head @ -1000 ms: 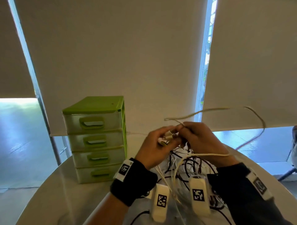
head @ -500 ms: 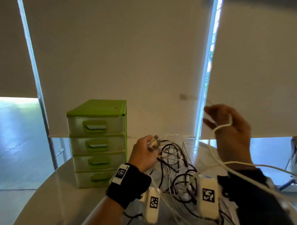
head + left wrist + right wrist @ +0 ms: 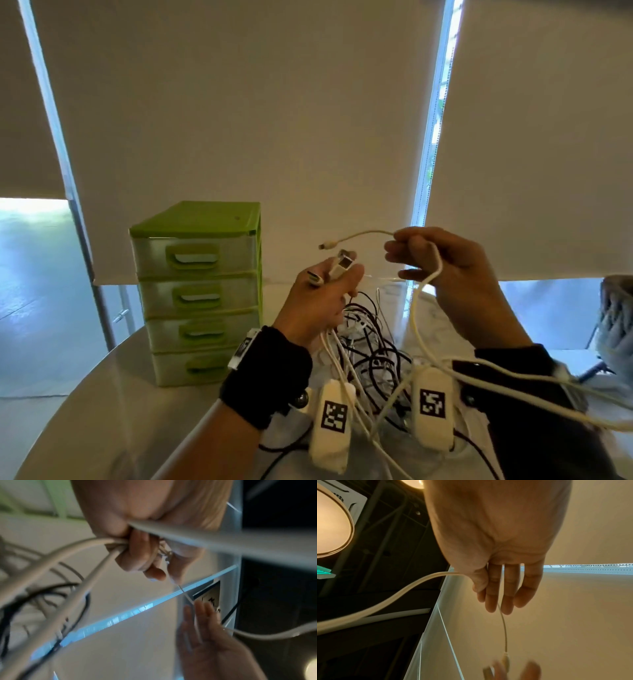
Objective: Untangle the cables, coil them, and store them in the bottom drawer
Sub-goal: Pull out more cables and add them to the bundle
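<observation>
**White cable end brought back toward the held plugs**

A white cable (image 3: 416,308) is pinched near its small plug (image 3: 327,245) by the right hand (image 3: 455,270), its length trailing down past the right wrist. Several connector ends (image 3: 342,265) are gripped in the curled left hand (image 3: 325,298), above the tangle of black and white cables (image 3: 370,349) on the table (image 3: 102,411). The green drawer unit (image 3: 198,291) stands to the left, all drawers closed, the bottom drawer (image 3: 191,368) included.

The step is judged best done by keeping the left grip firm while the free cable is drawn out slowly, so that no loop is tightened; coiling should wait until it runs clear.

Compared with half a second earlier, the right hand is lower and nearer the left, and the plug end now shows free between the hands.
</observation>
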A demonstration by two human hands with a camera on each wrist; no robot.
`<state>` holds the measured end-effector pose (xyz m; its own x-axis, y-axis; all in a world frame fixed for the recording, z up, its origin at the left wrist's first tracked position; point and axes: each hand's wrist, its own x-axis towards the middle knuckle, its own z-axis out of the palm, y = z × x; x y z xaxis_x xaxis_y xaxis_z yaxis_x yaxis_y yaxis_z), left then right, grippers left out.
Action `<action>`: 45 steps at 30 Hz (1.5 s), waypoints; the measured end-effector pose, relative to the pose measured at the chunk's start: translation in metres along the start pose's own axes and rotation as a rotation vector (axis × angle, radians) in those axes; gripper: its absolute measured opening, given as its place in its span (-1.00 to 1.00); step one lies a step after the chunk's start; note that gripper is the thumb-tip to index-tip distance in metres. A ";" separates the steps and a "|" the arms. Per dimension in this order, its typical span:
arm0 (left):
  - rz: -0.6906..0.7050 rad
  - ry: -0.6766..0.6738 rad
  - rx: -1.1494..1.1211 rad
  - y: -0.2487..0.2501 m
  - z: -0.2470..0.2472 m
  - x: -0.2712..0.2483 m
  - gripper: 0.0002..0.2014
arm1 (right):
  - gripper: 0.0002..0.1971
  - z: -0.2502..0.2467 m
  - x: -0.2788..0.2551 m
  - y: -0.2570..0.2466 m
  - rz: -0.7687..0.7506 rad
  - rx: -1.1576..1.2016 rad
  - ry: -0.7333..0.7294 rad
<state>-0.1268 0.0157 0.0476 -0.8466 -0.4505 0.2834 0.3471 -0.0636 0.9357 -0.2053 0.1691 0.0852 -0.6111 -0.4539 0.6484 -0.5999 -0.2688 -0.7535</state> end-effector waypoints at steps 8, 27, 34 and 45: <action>-0.087 -0.120 -0.192 -0.010 0.040 -0.027 -0.69 | -0.68 -0.068 -0.058 -0.025 0.097 -0.680 -0.349; -0.262 -0.754 -0.417 -0.023 0.215 -0.115 -0.49 | -0.84 -0.145 -0.216 -0.058 0.745 0.083 -0.253; -0.474 -0.990 -0.395 -0.029 0.202 -0.094 -0.45 | -0.70 -0.208 -0.243 -0.035 0.833 -0.388 -0.385; -0.570 -0.989 -0.222 -0.041 0.213 -0.105 -0.47 | -0.52 -0.297 -0.264 0.012 0.704 -1.180 -0.086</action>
<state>-0.1383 0.2547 0.0244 -0.8143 0.5794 -0.0347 -0.2055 -0.2319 0.9508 -0.2047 0.5377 -0.0631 -0.9581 -0.2550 0.1305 -0.2852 0.8918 -0.3511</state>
